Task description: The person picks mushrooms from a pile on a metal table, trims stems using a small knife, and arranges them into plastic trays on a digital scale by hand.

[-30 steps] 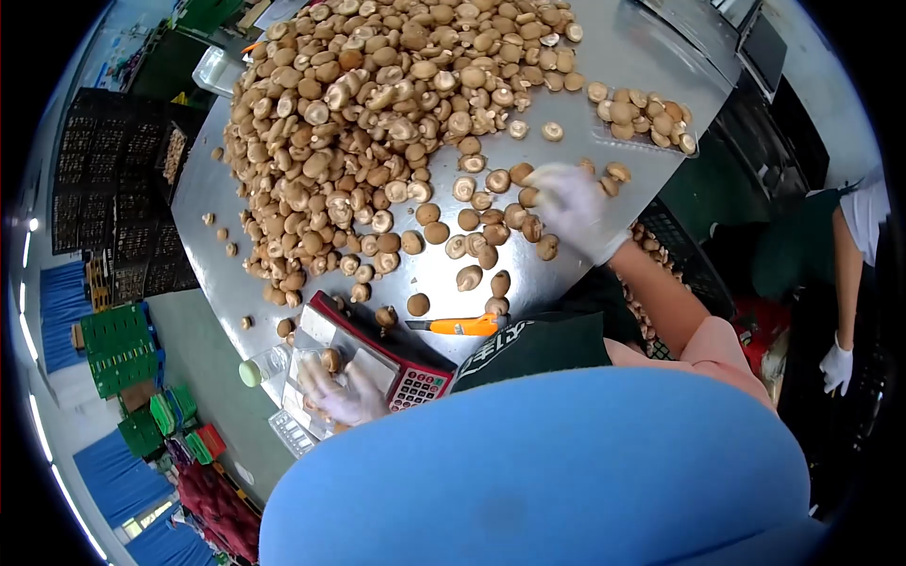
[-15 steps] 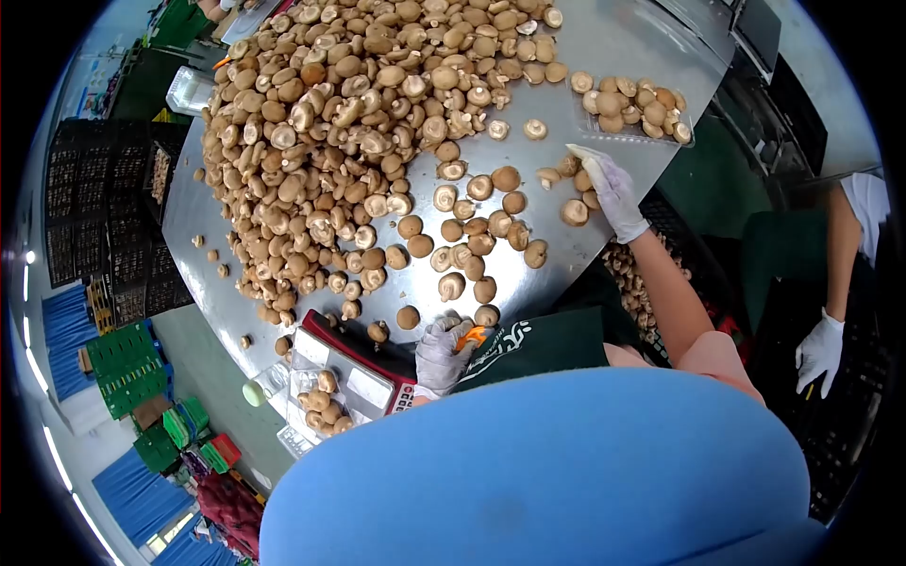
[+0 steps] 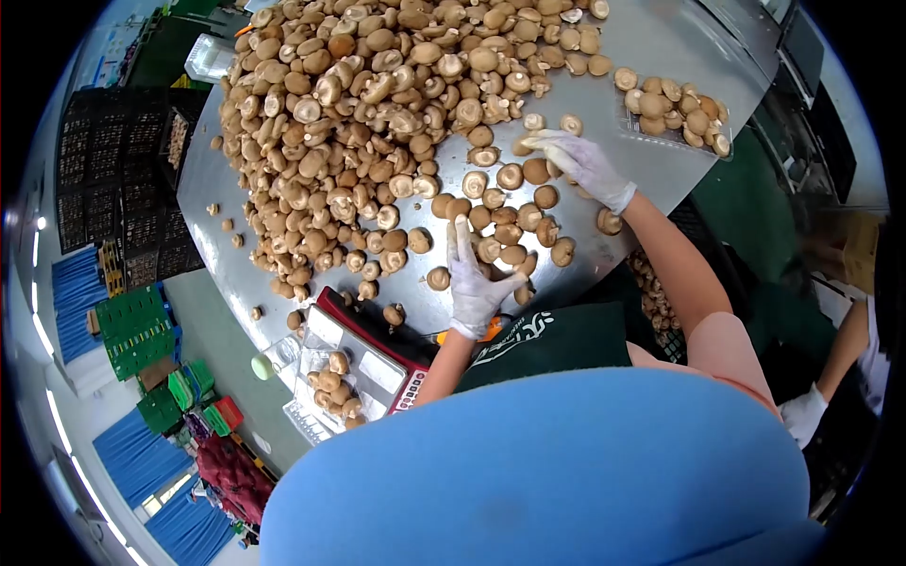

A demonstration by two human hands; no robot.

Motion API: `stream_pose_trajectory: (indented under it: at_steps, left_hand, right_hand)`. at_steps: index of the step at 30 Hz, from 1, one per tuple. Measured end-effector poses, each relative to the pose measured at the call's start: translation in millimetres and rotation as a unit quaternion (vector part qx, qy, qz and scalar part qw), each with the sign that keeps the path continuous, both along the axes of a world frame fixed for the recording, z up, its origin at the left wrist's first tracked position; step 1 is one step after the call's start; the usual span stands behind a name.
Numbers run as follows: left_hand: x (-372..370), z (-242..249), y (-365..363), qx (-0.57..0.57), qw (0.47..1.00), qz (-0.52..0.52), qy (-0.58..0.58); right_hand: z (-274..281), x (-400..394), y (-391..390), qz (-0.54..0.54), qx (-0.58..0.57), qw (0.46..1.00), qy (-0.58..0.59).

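Over the loose shiitake mushrooms [image 3: 510, 175] near the table's front edge, my gloved left hand [image 3: 478, 291] spreads its fingers, thumb and forefinger wide apart around a few caps. My gloved right hand [image 3: 587, 172] reaches in from the right, its fingers stretched out flat over several mushrooms, partly covering them. Both hands are open. Beside my left wrist an orange-handled tool [image 3: 493, 328] lies at the table edge against my dark green apron [image 3: 557, 341], partly hidden by the wrist.
A large mushroom heap [image 3: 349, 123] covers the table's left and back. A filled clear tray [image 3: 672, 141] sits at the right. A red scale [image 3: 377, 363] with a bag or tray of mushrooms [image 3: 332, 389] stands front left. Another person's gloved hand [image 3: 802, 415] is at the right, below the table.
My left hand has left the orange-handled tool and moved forward among the loose mushrooms, fingers spreading. My right hand has moved left over the mushrooms. The view has shifted slightly.
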State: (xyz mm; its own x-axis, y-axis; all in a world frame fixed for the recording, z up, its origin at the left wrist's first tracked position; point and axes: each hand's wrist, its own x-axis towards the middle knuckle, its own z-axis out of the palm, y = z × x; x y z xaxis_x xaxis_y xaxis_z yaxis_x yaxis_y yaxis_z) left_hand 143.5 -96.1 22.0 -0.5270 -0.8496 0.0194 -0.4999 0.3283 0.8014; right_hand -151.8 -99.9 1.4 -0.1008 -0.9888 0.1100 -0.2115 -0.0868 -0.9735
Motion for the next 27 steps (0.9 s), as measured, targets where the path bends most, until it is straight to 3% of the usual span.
stream_pose_trajectory:
  at_steps: [2, 3, 4, 6, 7, 8, 10, 12, 14, 15, 16, 18, 19, 20, 21, 23, 24, 26, 27]
  left_hand:
    - [-11, -5, -6, 0.115, 0.984, 0.027, 0.131]
    - [-17, -2, -9, 0.177, 0.963, 0.041, 0.201]
    - [-22, -2, -11, 0.234, 0.933, 0.058, 0.267]
    - [-31, -5, -22, 0.246, 0.931, 0.014, 0.271]
    - [-43, 12, -17, 0.309, 0.908, 0.03, 0.28]
    - [-56, 17, -14, 0.272, 0.925, 0.018, 0.265]
    - [-77, -5, -6, 0.262, 0.921, -0.006, 0.289]
    - [-88, -15, 0, 0.259, 0.931, -0.038, 0.256]
    - [-105, 3, 13, 0.415, 0.859, -0.045, 0.297]
    - [-110, -15, 16, 0.292, 0.916, -0.1, 0.255]
    - [-120, -8, 26, 0.302, 0.912, -0.116, 0.252]
    - [-141, 5, 49, 0.438, 0.839, -0.132, 0.293]
    - [-147, -1, 53, 0.381, 0.871, -0.193, 0.243]
    - [-153, -8, 57, 0.315, 0.894, -0.25, 0.196]
    - [-165, 9, 54, 0.37, 0.852, -0.314, 0.198]
    - [-185, 40, 58, 0.472, 0.767, -0.372, 0.223]
    - [-183, 38, 70, 0.558, 0.724, -0.349, 0.204]
    - [-179, 55, 70, 0.494, 0.762, -0.4, 0.123]
    - [-175, 36, 65, 0.242, 0.824, -0.499, 0.117]
  right_hand:
    - [-7, 8, -18, 0.058, -0.023, 0.995, 0.075]
    - [-10, 12, -27, 0.073, -0.099, 0.985, 0.121]
    - [-10, 15, -30, 0.072, -0.099, 0.985, 0.118]
    - [-7, 17, -34, 0.114, -0.01, 0.991, 0.063]
    - [-5, 16, -36, 0.135, 0.018, 0.99, 0.041]
    - [-3, 15, -33, 0.128, 0.017, 0.991, 0.039]
    - [10, 11, -23, 0.146, 0.138, 0.98, 0.0]
    - [11, 0, -7, 0.114, 0.111, 0.986, 0.048]
    - [10, -14, 14, 0.086, 0.143, 0.986, -0.025]
    - [9, -22, 28, 0.056, 0.149, 0.987, 0.024]
    - [13, -31, 44, 0.038, 0.155, 0.987, 0.023]
    - [21, -50, 80, 0.008, 0.178, 0.982, 0.061]
    - [22, -59, 99, -0.009, 0.171, 0.982, 0.076]
    - [26, -67, 122, -0.045, 0.226, 0.973, 0.017]
    - [18, -79, 143, -0.046, 0.168, 0.984, 0.044]
    - [31, -93, 184, -0.098, 0.223, 0.97, 0.001]
    - [29, -100, 206, -0.097, 0.228, 0.969, 0.017]
    - [66, -94, 235, -0.188, 0.372, 0.909, 0.023]
    - [30, -109, 266, -0.183, 0.274, 0.924, 0.197]
